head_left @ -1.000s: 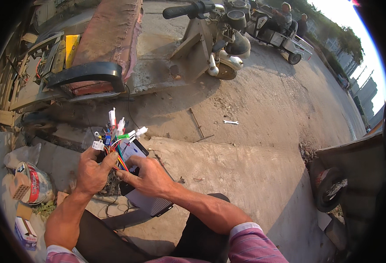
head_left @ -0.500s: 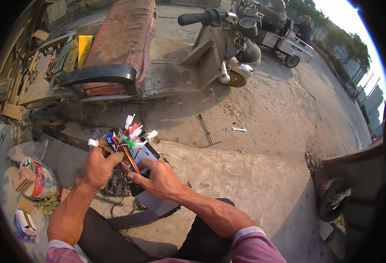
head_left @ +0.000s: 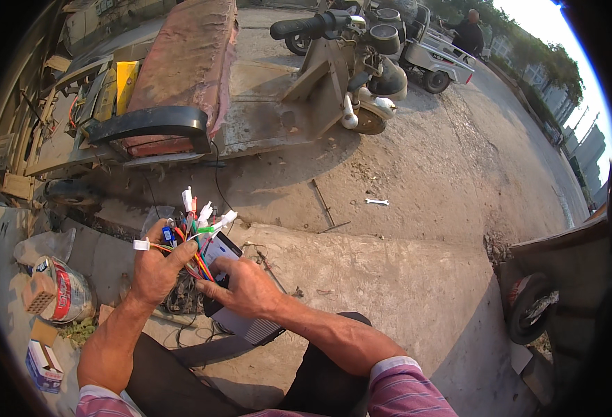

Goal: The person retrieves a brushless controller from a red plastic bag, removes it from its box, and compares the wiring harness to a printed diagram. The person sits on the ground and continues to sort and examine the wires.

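Observation:
A bundle of coloured wires with white, blue, red and green plug connectors fans out between my hands. My left hand is closed round the bundle, its thumb pressed across the wires. Lower on the same wires, my right hand pinches them between thumb and fingers. One white connector sticks out to the left of my left hand; other white ones point up and away. Beneath my right hand a flat box with a finned silver edge rests near my legs, partly hidden by the hand.
Ahead stands a worn three-wheeled vehicle with a red seat. A wrench and a thin T-shaped metal rod lie on the ground. At left are a bucket, a brick and a small carton. A wheel stands at right.
The connectors have spread and shifted slightly left and down in the picture. Both hands keep their hold on the wires. In the background, the three-wheeler rider has passed out of clear sight.

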`<state>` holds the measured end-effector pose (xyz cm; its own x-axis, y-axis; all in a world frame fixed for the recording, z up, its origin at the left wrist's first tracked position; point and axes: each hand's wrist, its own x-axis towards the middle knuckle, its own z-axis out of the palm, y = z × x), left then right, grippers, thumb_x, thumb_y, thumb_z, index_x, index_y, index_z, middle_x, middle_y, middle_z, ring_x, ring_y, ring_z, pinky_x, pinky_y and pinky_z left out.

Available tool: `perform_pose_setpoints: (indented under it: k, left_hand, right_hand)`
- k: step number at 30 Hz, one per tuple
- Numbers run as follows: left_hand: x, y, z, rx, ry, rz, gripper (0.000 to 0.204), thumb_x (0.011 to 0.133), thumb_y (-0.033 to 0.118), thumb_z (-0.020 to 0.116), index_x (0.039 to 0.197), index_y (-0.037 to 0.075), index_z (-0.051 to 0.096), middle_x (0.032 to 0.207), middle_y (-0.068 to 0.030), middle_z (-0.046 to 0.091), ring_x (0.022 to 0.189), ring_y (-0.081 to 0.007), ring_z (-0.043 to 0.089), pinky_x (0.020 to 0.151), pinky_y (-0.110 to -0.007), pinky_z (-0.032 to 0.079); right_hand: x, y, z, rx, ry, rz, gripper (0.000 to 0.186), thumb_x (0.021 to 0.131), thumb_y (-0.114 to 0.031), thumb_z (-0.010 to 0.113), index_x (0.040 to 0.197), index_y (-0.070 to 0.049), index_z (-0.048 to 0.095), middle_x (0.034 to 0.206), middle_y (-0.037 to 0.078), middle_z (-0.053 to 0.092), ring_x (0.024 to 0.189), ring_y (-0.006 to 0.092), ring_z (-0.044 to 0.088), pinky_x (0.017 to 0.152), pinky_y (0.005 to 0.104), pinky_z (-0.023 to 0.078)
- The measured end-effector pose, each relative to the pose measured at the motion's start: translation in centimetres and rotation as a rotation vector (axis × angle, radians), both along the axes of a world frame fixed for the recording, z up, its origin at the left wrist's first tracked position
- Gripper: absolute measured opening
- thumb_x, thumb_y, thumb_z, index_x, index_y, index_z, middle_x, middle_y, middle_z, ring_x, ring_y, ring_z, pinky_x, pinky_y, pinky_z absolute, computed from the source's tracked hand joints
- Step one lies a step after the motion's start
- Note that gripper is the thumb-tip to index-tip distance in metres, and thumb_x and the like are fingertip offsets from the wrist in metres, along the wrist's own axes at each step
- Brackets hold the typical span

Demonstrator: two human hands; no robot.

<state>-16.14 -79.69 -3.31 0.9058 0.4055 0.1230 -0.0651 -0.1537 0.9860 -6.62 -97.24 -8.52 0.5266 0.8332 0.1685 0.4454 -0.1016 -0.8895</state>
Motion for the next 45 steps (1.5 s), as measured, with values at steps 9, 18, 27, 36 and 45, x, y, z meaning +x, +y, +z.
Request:
perform_pose_setpoints:
  k: [9, 18, 27, 36, 45]
  left_hand:
    - [0.1, 1.0, -1.2, -0.246, -0.006, 0.004, 0.017, 0.103, 0.019, 0.067, 0.113, 0.005, 0.066, 0.098, -0.0007, 0.071, 0.087, -0.0088, 0.065, 0.08, -0.028, 0.054]
    - [-0.1, 1.1, -1.5, -0.505, -0.03, 0.035, 0.021, 0.103, 0.02, 0.066, 0.12, 0.007, 0.066, 0.111, -0.0024, 0.071, 0.099, -0.0126, 0.066, 0.093, -0.032, 0.052]
    - [-0.4, 0.7, -1.1, -0.349, -0.091, 0.027, 0.021, 0.101, 0.021, 0.072, 0.115, 0.007, 0.066, 0.106, 0.0004, 0.068, 0.096, -0.0088, 0.062, 0.09, -0.028, 0.05]
    - [-0.6, 0.3, 0.0, -0.271, -0.082, 0.044, 0.024, 0.099, 0.025, 0.077, 0.107, 0.005, 0.066, 0.098, 0.002, 0.066, 0.091, -0.0081, 0.06, 0.083, -0.027, 0.05]
    - [-0.6, 0.4, -0.2, -0.212, -0.11, 0.036, 0.017, 0.099, 0.018, 0.075, 0.108, 0.004, 0.068, 0.098, 0.0004, 0.069, 0.09, -0.0081, 0.061, 0.082, -0.027, 0.051]
  right_hand:
    - [-0.2, -0.1, 0.7, 0.012, -0.008, 0.002, 0.042, 0.093, -0.037, 0.075, 0.102, 0.003, 0.073, 0.086, 0.028, 0.071, 0.079, 0.0454, 0.07, 0.072, 0.0518, 0.055]
    - [-0.2, -0.3, 1.1, 0.016, 0.124, -0.024, 0.045, 0.095, -0.04, 0.074, 0.104, 0.003, 0.072, 0.08, 0.024, 0.07, 0.072, 0.0358, 0.069, 0.07, 0.0476, 0.054]
    - [0.0, -0.1, 0.4, -0.017, 0.176, -0.046, 0.05, 0.095, -0.045, 0.074, 0.109, 0.003, 0.072, 0.08, 0.02, 0.071, 0.07, 0.0256, 0.067, 0.07, 0.0433, 0.053]
    - [0.0, 0.0, 0.3, -0.061, 0.272, -0.038, 0.051, 0.098, -0.048, 0.071, 0.109, 0.002, 0.073, 0.08, 0.015, 0.072, 0.074, 0.0181, 0.067, 0.071, 0.0388, 0.054]
    - [0.0, -0.1, 0.6, -0.045, 0.271, -0.048, 0.049, 0.097, -0.045, 0.072, 0.111, 0.003, 0.072, 0.081, 0.013, 0.072, 0.07, 0.0154, 0.065, 0.069, 0.0366, 0.053]
